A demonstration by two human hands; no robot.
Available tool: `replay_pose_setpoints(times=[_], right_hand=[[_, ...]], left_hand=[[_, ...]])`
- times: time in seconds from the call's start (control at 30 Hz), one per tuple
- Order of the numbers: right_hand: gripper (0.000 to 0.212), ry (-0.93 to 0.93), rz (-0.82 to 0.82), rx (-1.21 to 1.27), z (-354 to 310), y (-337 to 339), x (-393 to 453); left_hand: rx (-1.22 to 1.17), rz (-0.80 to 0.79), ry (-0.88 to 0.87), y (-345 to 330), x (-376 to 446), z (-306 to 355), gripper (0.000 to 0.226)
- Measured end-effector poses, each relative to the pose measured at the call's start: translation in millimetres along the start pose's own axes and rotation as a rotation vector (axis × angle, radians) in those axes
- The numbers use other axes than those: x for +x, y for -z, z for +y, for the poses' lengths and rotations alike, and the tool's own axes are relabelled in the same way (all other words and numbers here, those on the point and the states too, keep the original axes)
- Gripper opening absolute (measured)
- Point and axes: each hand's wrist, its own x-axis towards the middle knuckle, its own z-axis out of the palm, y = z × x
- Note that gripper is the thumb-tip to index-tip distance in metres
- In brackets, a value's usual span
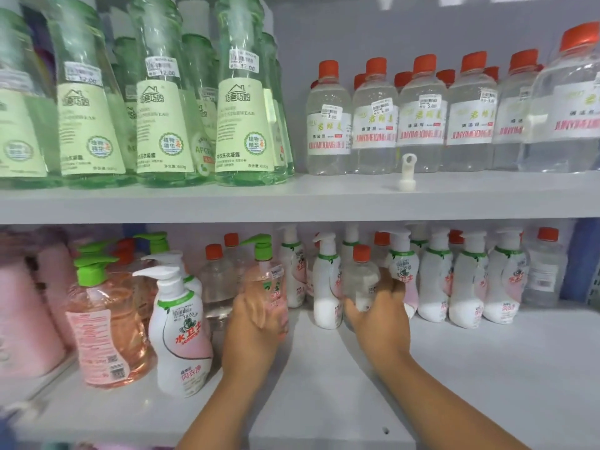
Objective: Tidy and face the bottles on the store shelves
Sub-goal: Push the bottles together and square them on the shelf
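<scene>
Two bare forearms, no sleeves, no jewellery

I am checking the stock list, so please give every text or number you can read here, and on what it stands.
"12.00": price sticker on the tall green clear bottle, upper shelf.
"5.00": sticker on the clear orange-capped bottle, upper shelf.
"JUNYIMEIQING JIEJI", partly legible: red print on that bottle's white label.
"10.00": sticker on the white pump bottle, lower shelf.
Chinese characters, barcodes and small print: too blurred to read reliably.
</scene>
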Motion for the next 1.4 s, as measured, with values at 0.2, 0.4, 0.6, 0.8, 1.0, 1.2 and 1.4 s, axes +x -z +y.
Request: replay_pose_setpoints(times=[0.2,0.4,0.6,0.8,1.0,1.2,1.4], right_hand=[[0.07,-0.009,0.014,0.163,12.0,16.9,-4.1],[0.084,-0.029,0.069,0.089,11.4,23.4,-1.4],[0.083,-0.008,0.056,0.04,11.8,20.1,0.6],[0.071,-0.048,0.03,0.025,9.8,22.5,2.3],[0.072,-0.103,-0.073,0.041,7.2,30.1,-3.0],[0.065,0.005,-0.223,0.137,19.4,68.9,-46.3],[0.076,-0.077,-0.471,0.391,23.0,92.0,-74.9]], left_hand=[[-0.296,-0.409,-0.072,-16.0,-4.7,12.5,0.02],[0.195,0.432,-0.304,4.1,55.3,20.3,0.048],[0.386,0.217,0.108,4.9,114.5,30.6,0.085],[0.625,0.235,-0.146,-7.8,80.5,11.2,0.082],[0.246,0.117,-0.254,14.1,4.2,14.2,0.046],[-0.128,-0.184,-0.249,34.1,-48.2,-10.3,0.079],[-0.112,-0.147,-0.158,20.8,-65.1,-16.2,0.085]])
